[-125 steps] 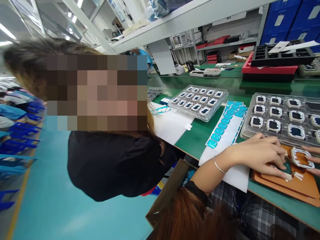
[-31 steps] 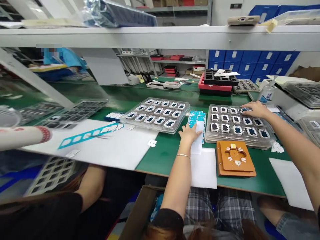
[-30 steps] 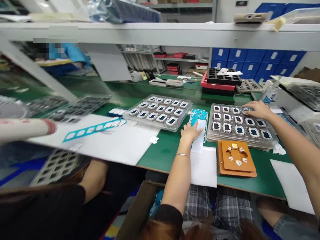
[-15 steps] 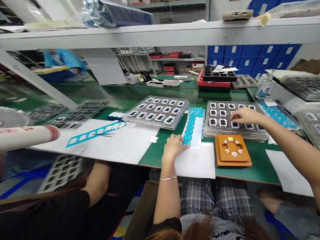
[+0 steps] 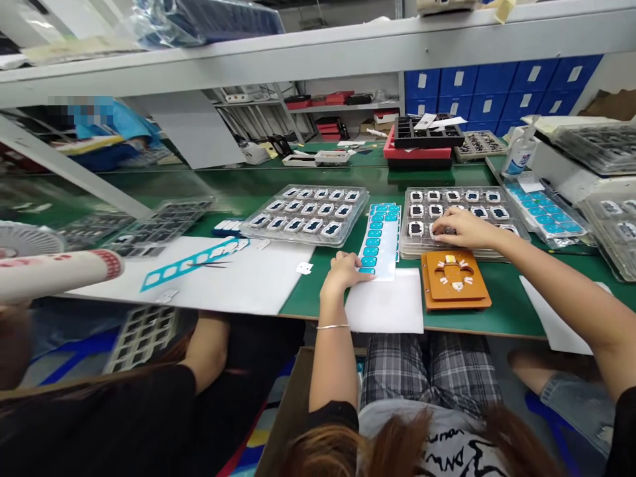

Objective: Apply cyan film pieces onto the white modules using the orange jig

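Sheet point(image 5: 383, 248) left of orange block point(image 5: 451, 275) | left hand point(image 5: 342, 271) pinched it; tugs might've bent it | right hand point(image 5: 464, 228) curled, hold hidden

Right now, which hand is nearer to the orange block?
Right. The right hand is just beyond the orange block, at the clear tray; the left hand is farther, leftward, at the blue-patterned sheet.

A factory assembly workshop: a long green bench point(image 5: 311, 291) carries clear trays point(image 5: 355, 218) of matching white-framed parts point(image 5: 332, 229), with an orange fixture point(image 5: 474, 278) near its front edge, a co-worker point(image 5: 109, 411) seated left along that edge, and stacked blue bins point(image 5: 457, 81) beyond the back edge.
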Demonstrator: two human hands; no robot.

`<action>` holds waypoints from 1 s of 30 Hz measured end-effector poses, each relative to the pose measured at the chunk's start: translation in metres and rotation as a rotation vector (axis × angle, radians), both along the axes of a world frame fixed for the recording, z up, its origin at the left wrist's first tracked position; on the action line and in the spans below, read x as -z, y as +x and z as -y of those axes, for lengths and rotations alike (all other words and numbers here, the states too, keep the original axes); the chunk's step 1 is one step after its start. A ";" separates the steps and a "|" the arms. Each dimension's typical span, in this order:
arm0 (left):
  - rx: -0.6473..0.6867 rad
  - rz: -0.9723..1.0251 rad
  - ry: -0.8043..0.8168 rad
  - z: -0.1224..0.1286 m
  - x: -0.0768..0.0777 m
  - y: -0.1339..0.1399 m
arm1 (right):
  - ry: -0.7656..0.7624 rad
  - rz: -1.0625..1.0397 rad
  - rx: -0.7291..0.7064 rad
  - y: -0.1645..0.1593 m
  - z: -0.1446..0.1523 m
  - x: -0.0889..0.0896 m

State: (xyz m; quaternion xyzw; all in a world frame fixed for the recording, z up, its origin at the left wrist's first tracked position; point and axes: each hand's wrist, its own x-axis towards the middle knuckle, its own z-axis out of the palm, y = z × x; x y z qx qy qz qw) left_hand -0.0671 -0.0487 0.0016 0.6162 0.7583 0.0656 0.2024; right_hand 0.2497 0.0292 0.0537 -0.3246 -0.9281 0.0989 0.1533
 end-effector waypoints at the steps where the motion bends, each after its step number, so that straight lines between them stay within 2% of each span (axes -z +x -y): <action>1: 0.005 0.002 0.003 0.000 0.000 0.000 | -0.016 -0.029 -0.005 0.001 -0.002 0.002; 8: -0.011 -0.054 0.095 0.010 -0.006 0.011 | -0.073 -0.313 0.050 0.008 -0.008 0.014; 11: -0.005 -0.087 0.175 0.025 -0.011 0.026 | -0.114 -0.476 0.072 0.017 0.009 0.018; 14: 0.014 -0.092 0.272 0.042 -0.018 0.045 | -0.181 -0.633 0.001 0.031 0.033 0.023; 16: 0.060 -0.053 0.382 0.049 -0.022 0.060 | -0.173 -0.659 -0.048 0.042 0.048 0.026; 18: 0.234 0.065 0.565 0.051 -0.026 0.078 | -0.145 -0.644 -0.060 0.050 0.058 0.028; 20: 0.521 0.210 0.741 0.047 -0.028 0.098 | -0.129 -0.601 -0.068 0.056 0.063 0.028; 22: 0.771 0.255 0.830 0.038 -0.027 0.115 | -0.117 -0.518 -0.088 0.060 0.065 0.025; 23: 0.851 0.238 0.848 0.033 -0.025 0.121 | -0.111 -0.473 -0.101 0.061 0.066 0.023; 26: 0.978 0.204 0.863 0.022 -0.017 0.129 | -0.088 -0.359 -0.126 0.064 0.067 0.019; 30: 1.014 0.316 0.831 0.016 -0.008 0.123 | -0.058 -0.275 -0.139 0.065 0.069 0.020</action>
